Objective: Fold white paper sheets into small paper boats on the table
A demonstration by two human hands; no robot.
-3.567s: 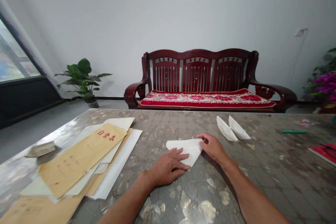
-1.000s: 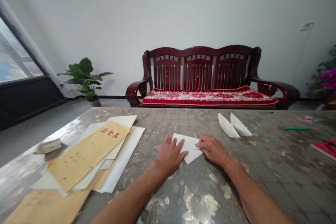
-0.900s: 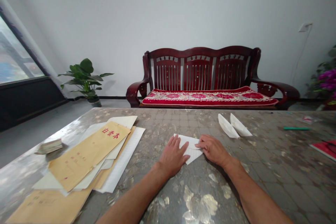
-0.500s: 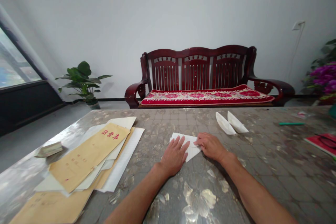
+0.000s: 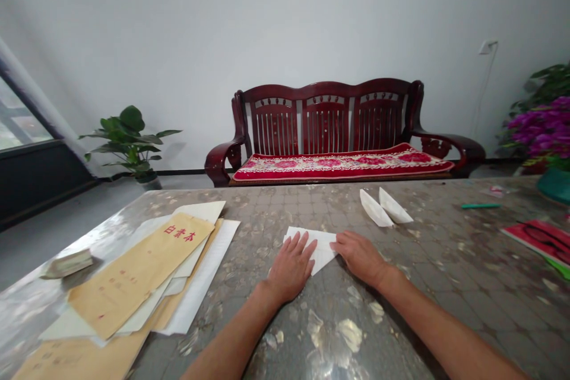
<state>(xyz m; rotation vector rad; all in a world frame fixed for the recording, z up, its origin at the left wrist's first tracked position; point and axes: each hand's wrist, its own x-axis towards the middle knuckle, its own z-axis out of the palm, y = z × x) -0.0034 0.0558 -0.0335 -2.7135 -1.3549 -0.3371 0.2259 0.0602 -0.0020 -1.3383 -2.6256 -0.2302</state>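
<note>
So the biggest thing here is the patterned table (image 5: 258,211), and if you put a clock on it with the folded white paper in the middle, the carved dark-red wooden bench (image 5: 326,126) sits past the far edge at 12. A messy pile of kraft-paper covers and white sheets (image 5: 142,273) is over at about 9, well away from the paper. Now the hands: left hand (image 5: 289,267) comes in from 8, fingers spread and laid flat on top, pressing down but not gripping anything. Right hand (image 5: 360,254) is at 3, fingers bunched together right on the corner; its thumb is tucked out of sight, so I can't tell if that's a pinch or just a push. The folded white paper (image 5: 323,252) itself lies flat on the table under both of them, one point aiming at 6. I'd call this step flattening a crease while holding things lined up, and imo the next move calls for keeping the left palm firm and running the right fingers along the fold. Two smaller boat-shaped paper pieces (image 5: 374,208) stand side by side at 2, and smallest of all, a slim green pen (image 5: 481,206) lies farther out between 2 and 3.
</note>
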